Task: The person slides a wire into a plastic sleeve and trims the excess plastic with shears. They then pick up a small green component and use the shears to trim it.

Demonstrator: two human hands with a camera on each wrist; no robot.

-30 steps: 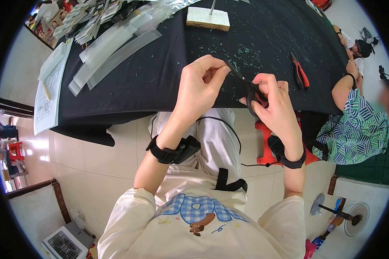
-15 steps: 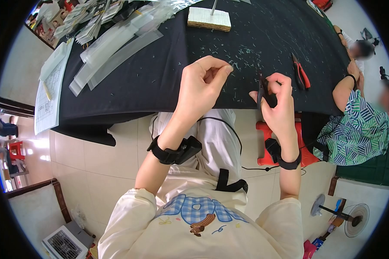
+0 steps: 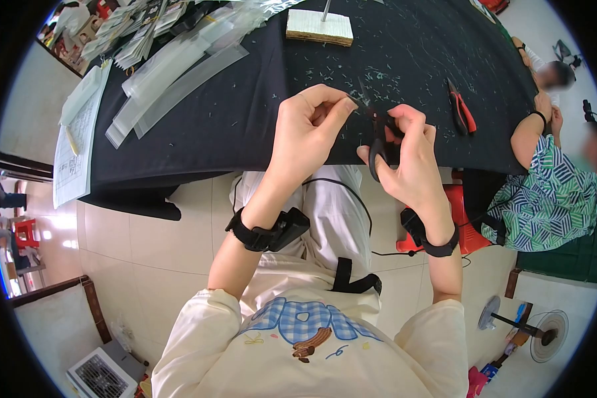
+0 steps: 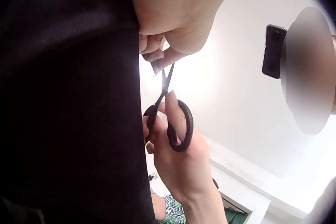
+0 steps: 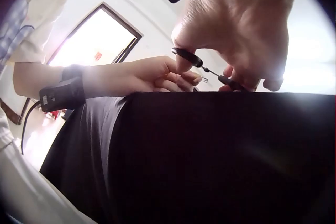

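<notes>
In the head view, the left hand point(image 3: 310, 129) is held over the near part of the black-covered table, thumb and forefinger pinched together. A tiny thin wire-like piece point(image 5: 205, 79) sticks out from those fingertips in the right wrist view; most of it is hidden. The right hand point(image 3: 414, 156) holds black-handled scissors point(image 4: 187, 129), its thumb through one ring. Parted blades point at the left fingertips and stand right beside them in the left wrist view. Small pale clippings point(image 3: 378, 81) lie scattered on the cloth beyond both hands.
Red-handled pliers point(image 3: 462, 113) lie at the right of the tablecloth point(image 3: 259, 119). A white-topped block point(image 3: 320, 28) with an upright rod stands at the back. Clear plastic sleeves point(image 3: 179, 83), a paper sheet point(image 3: 79, 159) and a pen lie leftward. Another person sits at right.
The scissors were at the left fingertips, then swung away to the right, and are now back beside them with blades parted. The left hand has stayed nearly still, pinching.
</notes>
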